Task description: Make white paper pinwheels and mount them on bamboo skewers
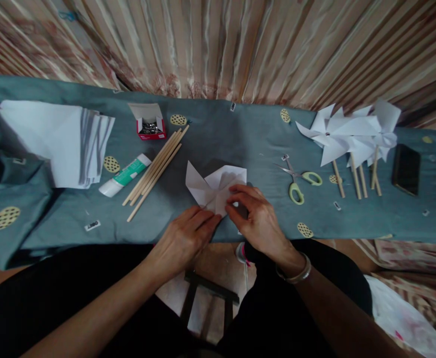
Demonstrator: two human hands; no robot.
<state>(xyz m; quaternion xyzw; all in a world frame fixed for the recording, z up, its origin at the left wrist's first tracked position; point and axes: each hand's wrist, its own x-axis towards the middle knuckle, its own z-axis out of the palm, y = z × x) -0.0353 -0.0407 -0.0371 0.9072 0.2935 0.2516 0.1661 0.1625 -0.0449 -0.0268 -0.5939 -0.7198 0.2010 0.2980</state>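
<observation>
"How far along is this one?"

"Partway, I'd judge. The folded white paper [217, 181] sits right at the fingertips, with some blades bent up, and I see no stick on it."

"And the hands?"

"Close together, both on the paper. The left hand [190, 229] grips its near edge; the right hand [258, 215] pinches its right side between thumb and fingers."

"Anything complete?"

"Off to the right of the hands — several paper pinwheels [324, 138] on sticks, overlapping too much to count."

"What's unused?"

"Left of the hands, loose wooden sticks [157, 170] and a glue tube [126, 175], with an open red box [151, 130] of small metal pieces beyond. Farther left, a stack of white paper [41, 136]."

"The surface?"

"A grey-green cloth [236, 136] with pineapple prints. Scissors [296, 175] lie just right of the right hand, handles apart; a dark phone [405, 169] lies past the pinwheels."

"And the room?"

"Pleated curtain [218, 44] ahead of the hands — and below them, a dark frame [213, 288] over a tiled floor [220, 256]."
</observation>
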